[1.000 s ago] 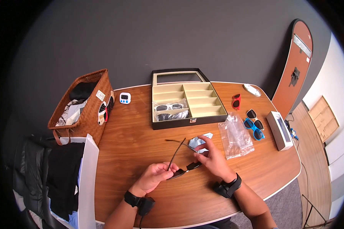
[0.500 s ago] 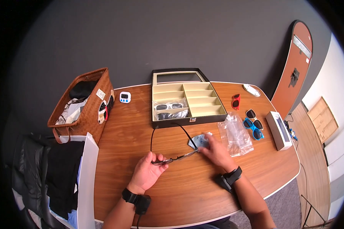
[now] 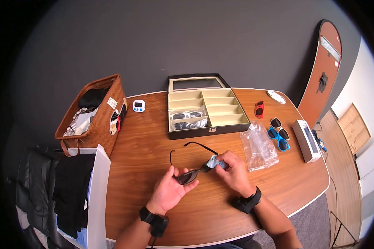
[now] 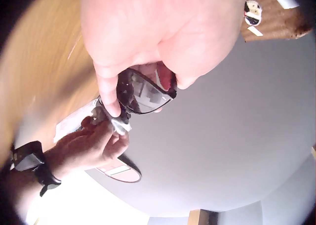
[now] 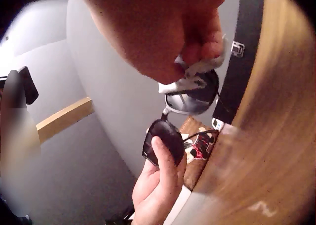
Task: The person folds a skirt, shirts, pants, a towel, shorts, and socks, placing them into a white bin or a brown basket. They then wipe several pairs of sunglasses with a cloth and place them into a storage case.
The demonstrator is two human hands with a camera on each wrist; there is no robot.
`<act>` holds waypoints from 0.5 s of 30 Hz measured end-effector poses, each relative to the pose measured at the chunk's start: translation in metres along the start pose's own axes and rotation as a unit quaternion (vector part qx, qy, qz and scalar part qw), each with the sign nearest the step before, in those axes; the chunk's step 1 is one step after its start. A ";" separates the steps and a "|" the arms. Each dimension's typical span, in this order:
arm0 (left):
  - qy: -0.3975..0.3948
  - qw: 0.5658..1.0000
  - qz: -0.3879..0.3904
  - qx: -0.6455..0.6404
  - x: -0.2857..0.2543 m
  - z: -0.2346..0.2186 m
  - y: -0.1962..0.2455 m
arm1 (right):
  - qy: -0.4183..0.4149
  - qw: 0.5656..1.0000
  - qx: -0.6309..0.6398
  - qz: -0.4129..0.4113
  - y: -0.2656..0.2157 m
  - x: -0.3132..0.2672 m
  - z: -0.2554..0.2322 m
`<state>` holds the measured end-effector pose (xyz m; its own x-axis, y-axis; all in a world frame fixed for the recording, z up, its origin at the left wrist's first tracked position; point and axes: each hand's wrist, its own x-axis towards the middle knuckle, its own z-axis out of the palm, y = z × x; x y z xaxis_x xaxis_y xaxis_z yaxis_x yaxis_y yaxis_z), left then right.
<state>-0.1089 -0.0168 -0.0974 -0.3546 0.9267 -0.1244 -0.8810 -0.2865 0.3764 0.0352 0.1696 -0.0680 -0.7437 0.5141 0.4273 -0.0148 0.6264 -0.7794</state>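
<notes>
My left hand [image 3: 167, 193] grips black sunglasses [image 3: 188, 178] at one lens, fingers behind it and thumb at the frame's edge. Both temples are unfolded and point away across the table. Pinched in my right hand [image 3: 236, 172] is a light blue cloth [image 3: 212, 162], folded over the other lens. In the right wrist view, the cloth [image 5: 205, 67] lies against the upper part of that lens, and the left hand [image 5: 160, 185] holds the opposite side. From the left wrist, the dark lens [image 4: 145, 94] shows between left thumb and fingers.
An open display case [image 3: 210, 132] behind the hands holds bagged glasses in its front left slots. To the right lie a clear plastic bag [image 3: 259, 147], red sunglasses [image 3: 259, 109], blue sunglasses [image 3: 278, 139], a white-framed pair [image 3: 276, 123] and a white box [image 3: 306, 141]. A woven basket [image 3: 108, 137] and timer [image 3: 139, 106] stand left.
My right hand has picked the cloth up off the table and brought it to one lens. The left hand has turned the sunglasses, so their lenses now tilt upward.
</notes>
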 end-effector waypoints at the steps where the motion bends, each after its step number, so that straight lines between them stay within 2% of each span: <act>1: -0.018 1.000 -0.015 0.010 -0.001 0.003 -0.004 | 0.006 0.999 -0.037 -0.015 0.001 0.000 0.002; 3: -0.011 1.000 -0.019 0.017 -0.002 0.007 -0.008 | -0.004 0.999 -0.043 -0.014 -0.009 -0.002 0.003; 5: -0.018 0.999 -0.008 0.028 -0.003 0.011 -0.008 | -0.033 0.999 0.023 -0.024 -0.014 -0.007 0.008; 8: -0.043 0.999 -0.019 0.011 -0.003 0.005 -0.007 | -0.059 0.995 -0.002 -0.086 -0.033 -0.012 0.014; 11: -0.035 0.999 -0.034 -0.002 -0.001 -0.004 -0.013 | -0.094 0.987 -0.011 -0.133 -0.034 -0.017 0.023; 13: -0.017 0.999 -0.034 -0.005 -0.001 -0.004 -0.014 | -0.120 0.971 -0.034 -0.202 -0.040 -0.018 0.025; 15: 0.001 0.999 -0.036 -0.006 -0.001 -0.002 -0.012 | -0.146 0.969 -0.026 -0.200 -0.036 -0.016 0.023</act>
<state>-0.0987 -0.0143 -0.1038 -0.2917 0.9442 -0.1527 -0.9076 -0.2229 0.3557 0.0321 0.1250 -0.0576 -0.8426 0.0423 0.5368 -0.3124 0.7736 -0.5514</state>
